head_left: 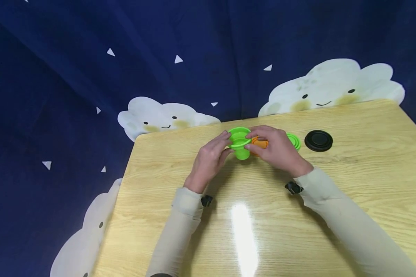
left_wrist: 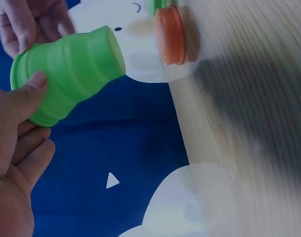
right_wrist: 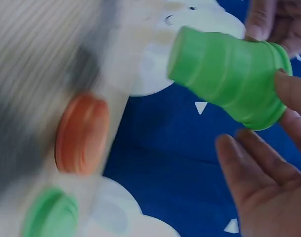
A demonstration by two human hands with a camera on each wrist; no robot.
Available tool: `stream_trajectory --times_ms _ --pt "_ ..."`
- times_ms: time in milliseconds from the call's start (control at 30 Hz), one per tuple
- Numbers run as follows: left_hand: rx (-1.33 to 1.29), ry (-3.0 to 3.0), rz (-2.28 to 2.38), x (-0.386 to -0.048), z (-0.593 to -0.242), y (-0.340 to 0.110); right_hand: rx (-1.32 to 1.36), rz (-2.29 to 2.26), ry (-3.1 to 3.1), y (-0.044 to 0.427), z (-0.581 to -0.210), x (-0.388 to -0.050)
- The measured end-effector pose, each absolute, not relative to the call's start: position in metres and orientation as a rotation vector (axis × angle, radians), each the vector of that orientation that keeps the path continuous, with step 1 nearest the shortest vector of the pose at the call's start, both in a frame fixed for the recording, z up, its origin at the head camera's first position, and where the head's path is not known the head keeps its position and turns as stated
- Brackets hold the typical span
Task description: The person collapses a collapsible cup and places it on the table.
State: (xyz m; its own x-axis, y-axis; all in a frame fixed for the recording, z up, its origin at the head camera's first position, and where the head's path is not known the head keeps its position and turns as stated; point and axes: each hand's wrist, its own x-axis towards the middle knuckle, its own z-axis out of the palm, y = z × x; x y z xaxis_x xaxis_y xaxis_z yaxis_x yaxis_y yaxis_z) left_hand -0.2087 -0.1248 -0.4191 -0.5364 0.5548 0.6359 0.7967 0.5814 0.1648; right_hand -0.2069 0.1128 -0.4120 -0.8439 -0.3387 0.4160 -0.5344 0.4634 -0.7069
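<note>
A green collapsible cup (head_left: 242, 153), stretched out to its full tiered height, is held off the table between both hands. My left hand (head_left: 210, 157) grips its rim from the left, thumb on the outer wall, as the left wrist view shows with the cup (left_wrist: 76, 69). From the other side my right hand (head_left: 275, 148) pinches the rim between thumb and fingers; in the right wrist view some of its lower fingers (right_wrist: 244, 163) stretch away from the cup (right_wrist: 224, 74). Just behind the right hand sits a flattened orange collapsible cup (head_left: 260, 143), partly hidden.
Right of the orange cup lie a flattened green cup (head_left: 294, 141), partly covered by the right hand, and a flattened black one (head_left: 318, 141). They stand on a wooden table (head_left: 173, 154) near its back edge. A dark blue cloud-patterned curtain (head_left: 194, 38) hangs behind it.
</note>
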Motion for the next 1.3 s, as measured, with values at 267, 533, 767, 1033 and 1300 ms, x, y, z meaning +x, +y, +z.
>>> stream_trajectory --times_ms 267,533,767,1033,1300 --pt "-1.15 -2.222 -0.501 -0.203 -0.412 -0.123 1.081 0.758 -2.155 0.116 -0.412 -0.199" --pt "-1.165 -2.208 -0.462 -0.201 -0.411 -0.122 1.107 0.662 -2.153 0.119 -0.412 -0.197" --pt "-1.16 -2.226 -0.374 -0.198 -0.41 -0.121 1.18 0.455 -2.053 0.119 -0.411 -0.198" --pt "-1.185 -2.208 -0.359 -0.196 -0.409 -0.122 1.214 0.412 -2.001 0.12 -0.412 -0.198" --pt "-1.171 -2.144 -0.393 -0.194 -0.412 -0.12 1.188 0.378 -1.999 0.121 -0.416 -0.196"
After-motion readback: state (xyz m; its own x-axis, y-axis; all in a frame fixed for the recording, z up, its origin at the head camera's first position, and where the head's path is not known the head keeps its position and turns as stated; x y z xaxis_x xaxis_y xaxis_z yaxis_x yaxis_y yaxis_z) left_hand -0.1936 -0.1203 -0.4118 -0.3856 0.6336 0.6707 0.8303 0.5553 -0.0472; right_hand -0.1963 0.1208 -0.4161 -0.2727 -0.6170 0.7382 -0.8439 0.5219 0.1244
